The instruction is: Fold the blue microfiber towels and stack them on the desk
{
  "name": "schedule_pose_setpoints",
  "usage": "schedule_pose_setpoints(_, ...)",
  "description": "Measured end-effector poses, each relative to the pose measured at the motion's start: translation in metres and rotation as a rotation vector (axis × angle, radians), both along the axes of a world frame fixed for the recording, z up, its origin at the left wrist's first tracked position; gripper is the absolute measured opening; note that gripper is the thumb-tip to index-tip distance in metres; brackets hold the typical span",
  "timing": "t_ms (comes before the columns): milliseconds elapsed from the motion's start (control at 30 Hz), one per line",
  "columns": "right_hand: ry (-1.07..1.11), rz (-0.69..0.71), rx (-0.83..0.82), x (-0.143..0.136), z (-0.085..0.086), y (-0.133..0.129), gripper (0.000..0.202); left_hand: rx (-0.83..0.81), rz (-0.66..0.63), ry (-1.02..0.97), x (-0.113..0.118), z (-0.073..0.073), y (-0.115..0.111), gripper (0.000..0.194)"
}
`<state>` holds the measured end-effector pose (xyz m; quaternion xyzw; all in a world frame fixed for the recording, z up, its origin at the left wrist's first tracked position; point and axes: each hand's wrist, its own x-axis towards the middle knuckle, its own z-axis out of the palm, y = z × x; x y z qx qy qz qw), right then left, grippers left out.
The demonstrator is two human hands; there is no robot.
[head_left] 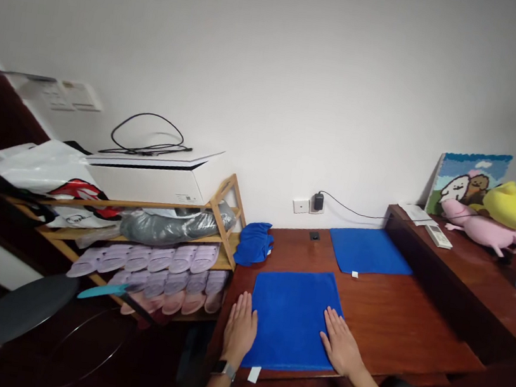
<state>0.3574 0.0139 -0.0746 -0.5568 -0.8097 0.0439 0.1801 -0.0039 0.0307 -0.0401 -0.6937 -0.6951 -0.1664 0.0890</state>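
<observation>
A blue cloth (291,320) lies spread flat on the brown wooden table (393,324), with a white tag at its lower left edge. My left hand (240,332) rests palm down at the cloth's left edge, fingers stretched out. On the right edge, my right hand (341,344) lies flat with its fingers apart. Neither hand grips anything. Farther back on the right, a second blue cloth (369,251) lies flat, its tag facing the front. A crumpled blue cloth (253,244) sits at the table's back left corner.
Left of the table stands a wooden rack (228,234) with slippers (181,258) and a white box (154,182) on top. A raised brown surface (482,270) at the right bears plush toys (483,228), a remote (438,237) and a picture. A black plug (318,201) is in the wall.
</observation>
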Motion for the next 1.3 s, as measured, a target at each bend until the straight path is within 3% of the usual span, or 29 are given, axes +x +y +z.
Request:
schedule_pose_setpoints(67, 0.004, 0.002, 0.011, 0.000, 0.000, 0.000, 0.067, 0.001, -0.101, -0.015, 0.038, 0.014, 0.011, 0.060)
schedule_pose_setpoints(167, 0.000, 0.003, 0.013, 0.000, 0.001, 0.000, 0.066, -0.076, -0.324, -0.028, 0.113, 0.026, 0.025, 0.059)
schedule_pose_setpoints(233, -0.006, -0.002, 0.010, 0.001, 0.002, -0.001, 0.066, -0.131, -0.459, -0.033, 0.150, 0.024, 0.030, 0.059)
schedule_pose_setpoints(300, -0.005, -0.004, 0.010, 0.001, 0.002, -0.002, 0.066, -0.171, -0.498, -0.034, 0.161, 0.015, 0.034, 0.059)
schedule_pose_setpoints(367, 0.003, -0.006, 0.013, 0.002, 0.002, -0.005, 0.066, -0.184, -0.414, -0.030, 0.141, 0.004, 0.036, 0.060)
schedule_pose_setpoints(467, 0.006, -0.014, -0.010, 0.004, 0.001, -0.008, 0.066, -0.168, -0.193, -0.015, 0.072, -0.007, 0.042, 0.061)
schedule_pose_setpoints(533, 0.006, -0.017, -0.046, 0.004, 0.005, -0.005, 0.067, -0.161, -0.074, -0.001, 0.025, -0.007, 0.047, 0.062)
schedule_pose_setpoints(600, 0.020, -0.023, -0.077, 0.002, 0.013, 0.007, 0.067, -0.132, -0.024, 0.008, -0.002, -0.001, 0.053, 0.062)
schedule_pose_setpoints(633, 0.031, -0.030, -0.082, -0.001, 0.020, 0.017, 0.067, -0.106, -0.033, 0.008, -0.003, 0.003, 0.057, 0.062)
schedule_pose_setpoints(700, 0.053, -0.054, -0.076, -0.008, 0.035, 0.046, 0.066, -0.057, -0.123, -0.001, 0.019, 0.012, 0.067, 0.061)
schedule_pose_setpoints(800, 0.035, -0.103, -0.122, -0.019, 0.054, 0.093, 0.067, -0.092, -0.344, -0.018, 0.088, 0.021, 0.083, 0.059)
schedule_pose_setpoints(900, -0.021, -0.132, -0.211, -0.022, 0.055, 0.123, 0.070, -0.164, -0.439, -0.019, 0.146, 0.019, 0.095, 0.059)
schedule_pose_setpoints(967, -0.033, -0.118, -0.209, -0.020, 0.046, 0.130, 0.071, -0.177, -0.418, -0.020, 0.154, 0.014, 0.099, 0.059)
schedule_pose_setpoints(1067, -0.027, -0.099, -0.185, -0.014, 0.034, 0.130, 0.073, -0.188, -0.287, -0.023, 0.117, 0.007, 0.103, 0.061)
schedule_pose_setpoints(1233, -0.028, -0.112, -0.204, -0.013, 0.031, 0.131, 0.074, -0.184, -0.060, -0.007, 0.011, 0.003, 0.103, 0.061)
schedule_pose_setpoints(1300, -0.024, -0.113, -0.209, -0.014, 0.032, 0.131, 0.074, -0.182, -0.027, -0.002, -0.007, 0.007, 0.101, 0.062)
